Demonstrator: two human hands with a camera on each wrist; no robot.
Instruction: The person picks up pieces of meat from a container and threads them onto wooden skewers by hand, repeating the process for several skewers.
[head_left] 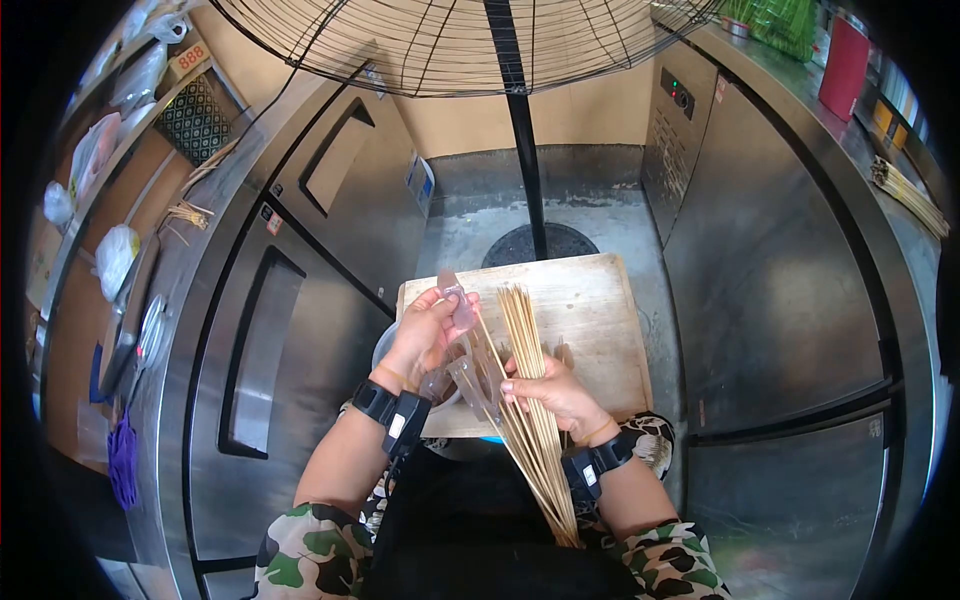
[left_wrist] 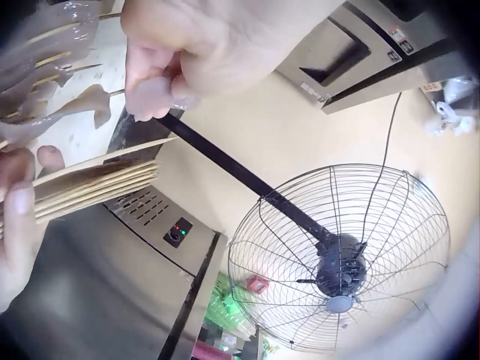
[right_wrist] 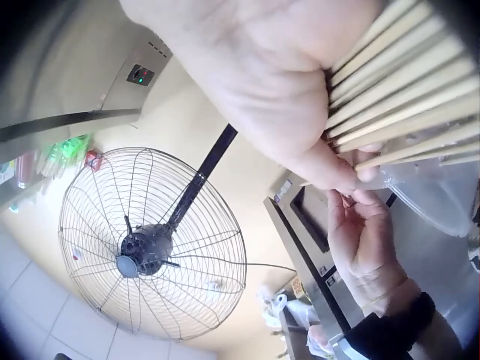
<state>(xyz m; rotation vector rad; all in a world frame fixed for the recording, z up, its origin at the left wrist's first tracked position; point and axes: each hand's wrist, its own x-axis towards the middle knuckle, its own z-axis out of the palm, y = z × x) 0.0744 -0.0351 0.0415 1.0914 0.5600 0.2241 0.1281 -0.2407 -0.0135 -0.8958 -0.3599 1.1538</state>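
The left hand [head_left: 425,332] pinches a translucent pinkish piece [head_left: 462,312] above the board's left part; in the left wrist view that piece [left_wrist: 154,97] sits between thumb and fingers. Curled round a bundle of thin wooden skewers [head_left: 528,345] is the right hand [head_left: 556,397], its thumb on top. Several skewers carrying similar translucent pieces [head_left: 472,385] lean left of the bundle. In the left wrist view, threaded pieces [left_wrist: 82,112] hang on skewers near the right hand [left_wrist: 19,225]. The right wrist view shows the bundle [right_wrist: 405,82] against the right palm.
A wooden board [head_left: 600,330] lies under the hands, with a pale bowl [head_left: 384,345] at its left edge. Steel cabinets [head_left: 790,260] stand on both sides. A wire fan [head_left: 460,45] on a black pole is ahead. More skewers [head_left: 910,198] lie on the right counter.
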